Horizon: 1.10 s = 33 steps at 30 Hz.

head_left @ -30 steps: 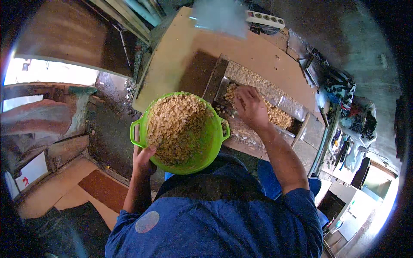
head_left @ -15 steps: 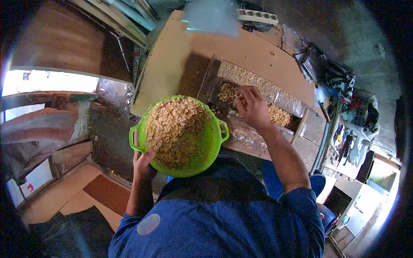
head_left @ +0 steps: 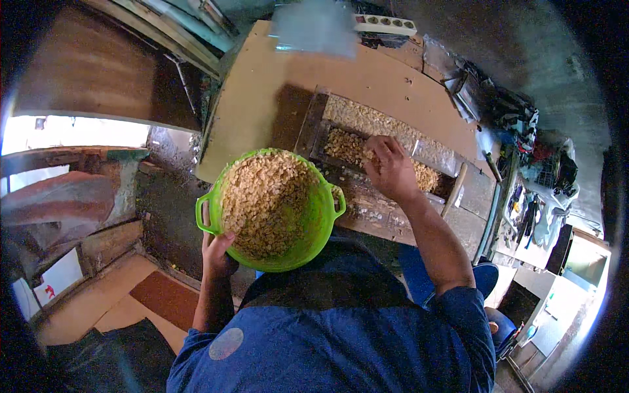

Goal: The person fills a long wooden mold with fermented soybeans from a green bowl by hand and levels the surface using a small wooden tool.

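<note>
My left hand (head_left: 219, 252) grips the lower left side of a bright green two-handled basin (head_left: 321, 226), thumb over the rim. Pale tan, bean-like pieces (head_left: 262, 196) fill much of the basin, heaped toward its left and far side. To the right, my right hand (head_left: 392, 171) is closed, its fingers curled downward around some of the pale pieces over a long wooden trough (head_left: 319, 142). More loose pieces (head_left: 344, 145) lie in the trough on both sides of the hand. Just how many the fingers hold is hidden. A flat, plastic-covered slab of pale pieces (head_left: 367, 118) lies along the trough's far side.
The trough rests on a tan board-topped table (head_left: 262, 85). Clear plastic sheets (head_left: 314, 29) and a white power strip (head_left: 386, 25) are at the far edge. A wooden stick (head_left: 456, 190) lies at the trough's right end. Bags and cloths hang at right.
My right hand has shifted slightly right along the trough, its fingers still curled. The left hand keeps its hold on the basin. The whole view has shifted a little.
</note>
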Each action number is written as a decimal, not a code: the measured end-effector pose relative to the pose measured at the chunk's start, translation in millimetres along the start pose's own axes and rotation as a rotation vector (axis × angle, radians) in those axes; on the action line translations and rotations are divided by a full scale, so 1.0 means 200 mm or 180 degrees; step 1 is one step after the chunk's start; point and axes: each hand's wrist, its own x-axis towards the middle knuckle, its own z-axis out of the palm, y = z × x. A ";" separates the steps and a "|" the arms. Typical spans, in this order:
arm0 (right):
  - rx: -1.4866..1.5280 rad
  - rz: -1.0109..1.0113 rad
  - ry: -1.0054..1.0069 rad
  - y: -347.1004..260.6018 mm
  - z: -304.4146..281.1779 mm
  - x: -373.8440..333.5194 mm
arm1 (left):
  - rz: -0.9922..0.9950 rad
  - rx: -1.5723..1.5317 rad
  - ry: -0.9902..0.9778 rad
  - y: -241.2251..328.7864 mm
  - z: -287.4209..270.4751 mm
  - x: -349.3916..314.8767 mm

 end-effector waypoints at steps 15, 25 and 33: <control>0.0171 0.0199 0.0237 0.06 -0.06 -0.10 | 0.0007 0.0030 -0.0226 -0.02 -0.01 0.01; -0.0213 -0.0002 0.0029 0.22 -0.10 -0.21 | -0.0083 -0.0227 -0.0043 -0.03 0.07 -0.04; -0.0245 -0.0271 0.0115 0.15 -0.12 -0.18 | 0.0076 -0.0211 -0.0088 -0.04 0.14 -0.06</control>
